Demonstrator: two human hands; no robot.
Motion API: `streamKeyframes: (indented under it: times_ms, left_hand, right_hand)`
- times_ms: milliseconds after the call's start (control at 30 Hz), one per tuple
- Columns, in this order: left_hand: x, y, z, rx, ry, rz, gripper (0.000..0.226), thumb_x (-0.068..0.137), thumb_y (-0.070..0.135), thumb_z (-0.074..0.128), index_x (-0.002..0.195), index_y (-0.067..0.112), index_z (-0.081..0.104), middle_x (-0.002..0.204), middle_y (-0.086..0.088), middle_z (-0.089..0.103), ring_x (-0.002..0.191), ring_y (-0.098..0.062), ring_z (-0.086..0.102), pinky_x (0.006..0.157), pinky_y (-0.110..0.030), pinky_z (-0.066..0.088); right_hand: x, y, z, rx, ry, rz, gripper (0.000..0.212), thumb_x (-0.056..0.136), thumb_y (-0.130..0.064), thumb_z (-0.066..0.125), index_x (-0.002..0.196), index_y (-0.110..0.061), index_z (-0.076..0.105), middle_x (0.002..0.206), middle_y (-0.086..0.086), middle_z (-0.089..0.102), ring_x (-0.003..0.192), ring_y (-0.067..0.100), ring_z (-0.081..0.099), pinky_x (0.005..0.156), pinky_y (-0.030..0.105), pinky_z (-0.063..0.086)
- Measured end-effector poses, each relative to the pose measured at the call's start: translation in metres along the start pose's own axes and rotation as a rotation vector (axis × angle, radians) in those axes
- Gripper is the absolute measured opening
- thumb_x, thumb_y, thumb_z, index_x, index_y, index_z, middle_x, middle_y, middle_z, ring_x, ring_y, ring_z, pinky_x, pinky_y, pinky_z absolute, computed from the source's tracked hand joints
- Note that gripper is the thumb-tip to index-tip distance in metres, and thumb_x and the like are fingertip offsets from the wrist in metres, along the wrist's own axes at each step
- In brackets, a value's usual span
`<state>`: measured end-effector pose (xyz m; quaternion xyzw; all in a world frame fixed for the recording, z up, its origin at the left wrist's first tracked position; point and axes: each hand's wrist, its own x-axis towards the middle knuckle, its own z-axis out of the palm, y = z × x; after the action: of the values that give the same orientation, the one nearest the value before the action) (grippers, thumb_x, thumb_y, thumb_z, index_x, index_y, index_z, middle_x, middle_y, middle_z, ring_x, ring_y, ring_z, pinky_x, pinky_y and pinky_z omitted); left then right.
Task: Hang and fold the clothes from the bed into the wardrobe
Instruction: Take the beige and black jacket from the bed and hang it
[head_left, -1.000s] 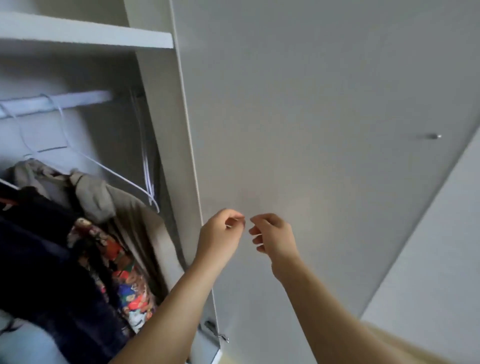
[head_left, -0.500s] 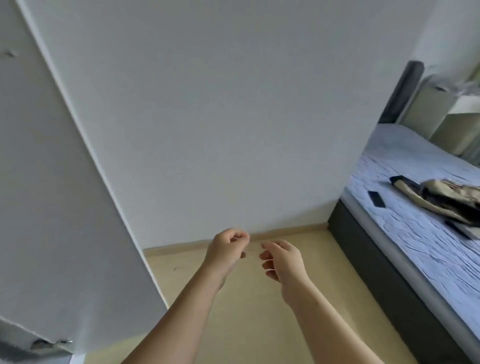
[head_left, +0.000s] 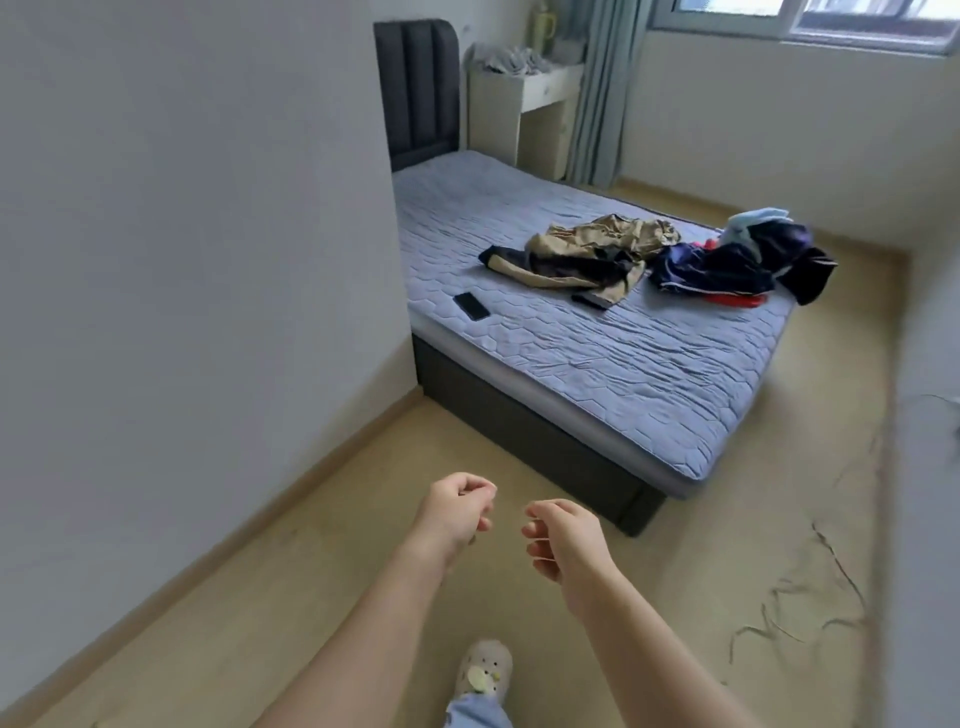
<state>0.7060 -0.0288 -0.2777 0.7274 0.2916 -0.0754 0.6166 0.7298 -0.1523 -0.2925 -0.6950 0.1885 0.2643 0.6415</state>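
Lying crumpled toward the far end of the bed (head_left: 597, 374), a tan garment (head_left: 597, 244) and, just beside it, a dark blue heap (head_left: 727, 265) are waiting to be fetched; a phone (head_left: 471, 305) is sitting nearer the wall. Over the floor (head_left: 727, 571), well short of them, the left grip (head_left: 457, 512) and right grip (head_left: 563, 538) are hanging loosely curled and carrying nothing, likely ready for the next pickup; the wardrobe is out of view

Empty left hand (head_left: 457, 512) and right hand (head_left: 563, 535) face bed (head_left: 597, 374) holding clothes (head_left: 597, 241), perhaps a phone (head_left: 471, 305).

Quilted matt bed (head_left: 597, 364), cloth clothes (head_left: 587, 254).
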Motion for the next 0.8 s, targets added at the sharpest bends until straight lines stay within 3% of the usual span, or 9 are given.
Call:
streamKeyframes:
  times_ms: [300, 533, 800]
  left_hand:
    - [0.144, 0.077, 0.09, 0.151, -0.238, -0.04, 0.011, 0.093, 0.018, 0.051, 0.084, 0.018, 0.057, 0.075, 0.004, 0.057, 0.058, -0.007, 0.052, 0.052, -0.018, 0.038]
    - [0.207, 0.106, 0.162, 0.277, -0.371, -0.076, 0.012, 0.091, 0.02, 0.053, 0.08, 0.022, 0.059, 0.076, 0.004, 0.06, 0.057, -0.007, 0.055, 0.049, -0.018, 0.038]
    - [0.261, 0.157, 0.286, 0.343, -0.427, -0.062, 0.011, 0.09, 0.021, 0.053, 0.081, 0.022, 0.059, 0.077, 0.003, 0.06, 0.061, -0.009, 0.057, 0.049, -0.02, 0.037]
  right_hand:
    - [0.118, -0.062, -0.066, 0.202, 0.212, 0.127, 0.008, 0.086, -0.008, 0.053, 0.08, -0.011, 0.056, 0.058, 0.0, 0.049, 0.043, 0.012, 0.038, 0.045, 0.017, 0.029]
    - [0.166, -0.082, -0.123, 0.359, 0.332, 0.226, 0.012, 0.087, -0.007, 0.054, 0.076, -0.012, 0.054, 0.06, 0.002, 0.049, 0.046, 0.013, 0.037, 0.047, 0.02, 0.029]
    - [0.248, -0.113, -0.229, 0.475, 0.36, 0.268, 0.015, 0.087, -0.007, 0.054, 0.074, -0.013, 0.053, 0.052, 0.001, 0.05, 0.037, 0.011, 0.037, 0.044, 0.017, 0.029]
